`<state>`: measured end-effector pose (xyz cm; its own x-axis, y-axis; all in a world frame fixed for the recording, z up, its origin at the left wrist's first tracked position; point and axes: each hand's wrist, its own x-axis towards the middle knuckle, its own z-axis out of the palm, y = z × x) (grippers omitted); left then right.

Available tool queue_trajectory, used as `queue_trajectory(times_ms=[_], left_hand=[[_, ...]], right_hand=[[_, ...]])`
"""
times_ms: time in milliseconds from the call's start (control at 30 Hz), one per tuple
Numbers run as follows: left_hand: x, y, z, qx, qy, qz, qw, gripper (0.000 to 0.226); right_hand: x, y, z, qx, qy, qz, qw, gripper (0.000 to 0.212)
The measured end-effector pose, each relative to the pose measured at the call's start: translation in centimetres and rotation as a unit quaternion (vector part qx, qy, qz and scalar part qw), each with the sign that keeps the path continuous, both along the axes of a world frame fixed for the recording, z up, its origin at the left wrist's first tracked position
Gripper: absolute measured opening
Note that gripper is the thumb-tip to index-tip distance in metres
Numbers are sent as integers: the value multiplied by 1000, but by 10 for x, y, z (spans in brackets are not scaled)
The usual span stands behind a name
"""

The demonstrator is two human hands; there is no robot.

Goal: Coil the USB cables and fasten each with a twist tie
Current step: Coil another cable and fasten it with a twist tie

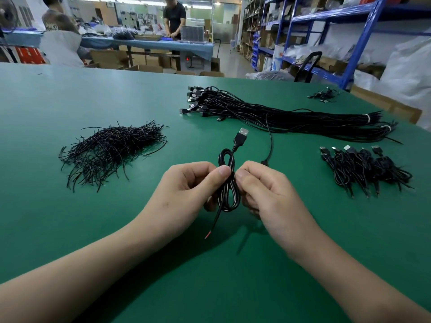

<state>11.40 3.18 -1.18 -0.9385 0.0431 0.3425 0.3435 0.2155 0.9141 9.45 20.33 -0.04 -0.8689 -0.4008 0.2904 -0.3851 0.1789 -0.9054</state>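
A coiled black USB cable (229,183) hangs upright between both hands above the green table (70,217). Its USB plug (241,135) points up and its bare wire end trails down toward the table. My left hand (189,186) pinches the coil's middle from the left with thumb and fingers. My right hand (265,190) pinches the same spot from the right. A twist tie at the pinch point is hidden by my thumbs. A heap of black twist ties (112,151) lies to the left. A long bundle of uncoiled USB cables (279,115) lies behind.
A pile of coiled, tied cables (363,169) sits at the right. A few more cables (324,95) lie near the far right edge. Beyond the table are blue shelving (326,43), cardboard boxes and people at another bench.
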Motion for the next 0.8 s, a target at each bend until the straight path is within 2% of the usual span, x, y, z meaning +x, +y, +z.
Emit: queue_trajectory(times_ms=[33, 133, 233, 400, 467, 533, 633, 800], left_hand=[[0, 0, -2, -10, 9, 6, 1000, 41], [-1, -1, -2, -61, 62, 54, 995, 10], [-1, -4, -1, -175, 168, 93, 966, 35], [1, -4, 2, -183, 206, 103, 956, 11], [2, -4, 3, -192, 198, 111, 955, 5], [3, -5, 4, -189, 161, 112, 962, 8], [4, -5, 6, -128, 83, 78, 985, 14], [4, 0, 9, -23, -11, 8, 1000, 25]], right_hand=[[-1, 1, 0, -17, -23, -4, 1000, 37], [-3, 3, 2, -79, -115, -8, 990, 36], [-1, 2, 2, -99, -172, 2, 980, 27], [3, -2, 5, -58, -172, 27, 983, 31], [3, -1, 5, -39, -144, 23, 988, 34], [3, 0, 5, -14, -92, 15, 996, 35], [3, 2, 3, 54, 29, -14, 998, 35], [3, 6, 1, 158, 204, -60, 964, 35]])
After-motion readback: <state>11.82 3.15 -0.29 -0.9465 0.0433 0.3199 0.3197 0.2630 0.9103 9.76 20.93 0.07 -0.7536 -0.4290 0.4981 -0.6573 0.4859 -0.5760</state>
